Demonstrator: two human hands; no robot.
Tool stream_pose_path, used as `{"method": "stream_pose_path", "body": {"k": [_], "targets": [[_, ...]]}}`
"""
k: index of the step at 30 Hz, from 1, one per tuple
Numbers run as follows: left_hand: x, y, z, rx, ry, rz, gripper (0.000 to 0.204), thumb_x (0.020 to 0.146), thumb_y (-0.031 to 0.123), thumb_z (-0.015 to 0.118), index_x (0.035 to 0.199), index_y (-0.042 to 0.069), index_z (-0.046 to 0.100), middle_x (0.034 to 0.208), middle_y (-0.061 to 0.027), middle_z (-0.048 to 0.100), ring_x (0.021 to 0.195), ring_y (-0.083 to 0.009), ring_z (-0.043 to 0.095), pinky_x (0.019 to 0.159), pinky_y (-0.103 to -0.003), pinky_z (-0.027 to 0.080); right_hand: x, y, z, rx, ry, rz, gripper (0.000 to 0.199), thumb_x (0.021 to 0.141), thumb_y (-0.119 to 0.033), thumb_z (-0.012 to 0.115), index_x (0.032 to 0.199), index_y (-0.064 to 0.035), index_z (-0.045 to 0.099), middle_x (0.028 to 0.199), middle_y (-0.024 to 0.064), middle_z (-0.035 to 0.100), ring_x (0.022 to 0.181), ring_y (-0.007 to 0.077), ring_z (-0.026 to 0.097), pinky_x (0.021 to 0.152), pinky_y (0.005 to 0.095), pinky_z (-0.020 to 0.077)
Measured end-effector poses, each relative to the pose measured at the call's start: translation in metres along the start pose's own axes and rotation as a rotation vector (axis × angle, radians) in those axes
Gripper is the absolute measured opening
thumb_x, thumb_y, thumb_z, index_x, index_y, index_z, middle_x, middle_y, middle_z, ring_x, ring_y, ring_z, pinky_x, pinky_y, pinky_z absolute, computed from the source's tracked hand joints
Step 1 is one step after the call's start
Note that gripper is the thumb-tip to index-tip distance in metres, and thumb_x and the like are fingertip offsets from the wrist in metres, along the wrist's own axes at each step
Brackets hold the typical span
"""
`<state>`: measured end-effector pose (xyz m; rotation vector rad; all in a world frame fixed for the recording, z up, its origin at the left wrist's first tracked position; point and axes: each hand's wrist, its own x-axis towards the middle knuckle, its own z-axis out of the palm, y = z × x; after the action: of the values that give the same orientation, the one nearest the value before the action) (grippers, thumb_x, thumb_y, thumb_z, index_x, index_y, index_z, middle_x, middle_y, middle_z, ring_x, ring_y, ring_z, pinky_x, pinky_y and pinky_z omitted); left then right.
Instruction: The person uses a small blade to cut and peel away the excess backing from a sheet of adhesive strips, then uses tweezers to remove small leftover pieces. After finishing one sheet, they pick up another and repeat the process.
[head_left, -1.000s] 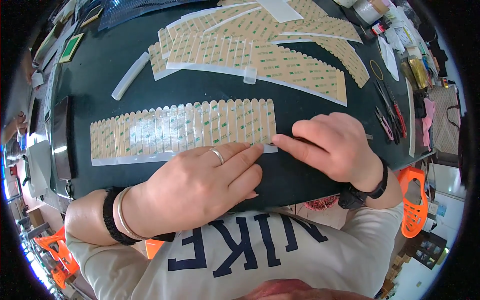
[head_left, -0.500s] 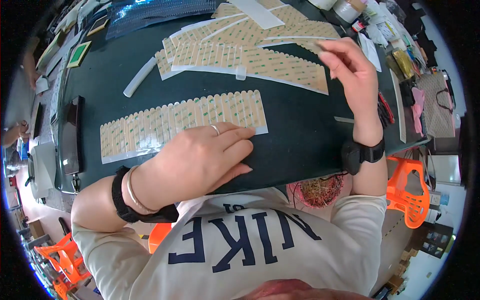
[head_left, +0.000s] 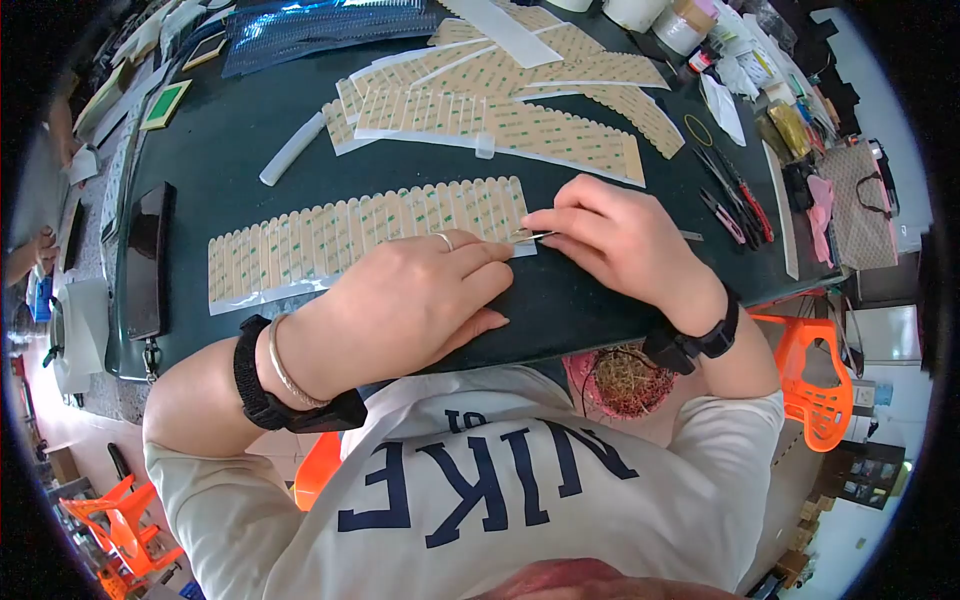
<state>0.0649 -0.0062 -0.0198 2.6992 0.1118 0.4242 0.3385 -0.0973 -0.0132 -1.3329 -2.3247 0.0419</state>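
Observation:
A sheet of tan adhesive strips (head_left: 300, 245) with green print and rounded upper ends lies flat on the dark table. My left hand (head_left: 410, 290) rests over its lower right part, fingers stretched out and pressing down by the lower edge, gripping nothing visible. At the sheet's right end, my right hand (head_left: 630, 240) pinches a slim pointed metal tool (head_left: 536, 236) between thumb and fingers. The tool's tip meets the sheet's lower right corner, close to my left fingertips. Its exact kind is hard to make out.
Farther back lie several overlapping similar sheets (head_left: 570, 135) and a white roll (head_left: 292, 148). Pliers (head_left: 722, 215) and other hand tools lie at the right. A black phone-like slab (head_left: 150, 260) sits at the left edge. A pink bin (head_left: 625, 385) stands below the table's front edge.
My right hand has come down and left from above the back sheets to the near sheet's right end. My left hand stays on the sheet, almost unmoved.

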Motion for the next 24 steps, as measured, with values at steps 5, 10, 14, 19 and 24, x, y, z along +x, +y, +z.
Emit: {"method": "stream_pose_path", "body": {"k": [5,10,14,19,24], "targets": [[-0.002,-0.002,0.001,-0.013,0.009,0.003,0.030,0.094,0.023,0.080,0.116,0.006,0.067,0.136,-0.0120,0.072,0.120,-0.0327,0.071,0.097,-0.042,0.061,-0.002,-0.019,-0.004,-0.323,-0.045,-0.118,0.029,0.090,-0.006,0.082,0.118,-0.0130,0.082,0.097,0.0035,0.066,0.079,0.0226,0.069,0.067,0.0356,0.0568],[-0.002,-0.002,0.001,-0.027,0.008,0.004,0.029,0.094,0.022,0.080,0.115,0.006,0.067,0.136,-0.0125,0.072,0.120,-0.0331,0.071,0.098,-0.043,0.061,0.019,0.006,-0.016,-0.452,0.127,-0.167,0.027,0.092,-0.008,0.079,0.118,-0.0153,0.083,0.096,0.0039,0.066,0.080,0.0233,0.069,0.066,0.0363,0.0562],[-0.001,-0.003,0.000,-0.044,0.015,0.017,0.027,0.095,0.021,0.080,0.114,0.006,0.067,0.136,-0.0126,0.072,0.120,-0.0331,0.071,0.098,-0.043,0.061,0.052,0.044,-0.041,-0.454,0.271,-0.077,0.027,0.095,-0.007,0.079,0.121,-0.0136,0.083,0.098,0.0047,0.069,0.080,0.0234,0.069,0.069,0.0330,0.0552],[0.002,-0.006,0.001,-0.069,0.023,0.025,0.025,0.095,0.021,0.080,0.112,0.006,0.067,0.135,-0.0122,0.073,0.119,-0.0331,0.071,0.097,-0.042,0.061,0.041,0.056,-0.083,-0.262,0.421,0.088,0.023,0.101,-0.007,0.075,0.123,-0.0073,0.080,0.105,0.0047,0.072,0.086,0.0158,0.068,0.079,0.0285,0.0537],[-0.004,-0.007,0.005,-0.051,0.097,0.018,0.024,0.097,0.022,0.077,0.111,0.005,0.066,0.126,-0.0125,0.074,0.114,-0.0324,0.072,0.092,-0.042,0.061,-0.094,0.042,-0.117,0.029,0.799,0.774,0.028,0.106,-0.015,0.072,0.131,-0.0022,0.076,0.123,0.0029,0.073,0.107,0.0117,0.068,0.091,0.0263,0.0536]]}}
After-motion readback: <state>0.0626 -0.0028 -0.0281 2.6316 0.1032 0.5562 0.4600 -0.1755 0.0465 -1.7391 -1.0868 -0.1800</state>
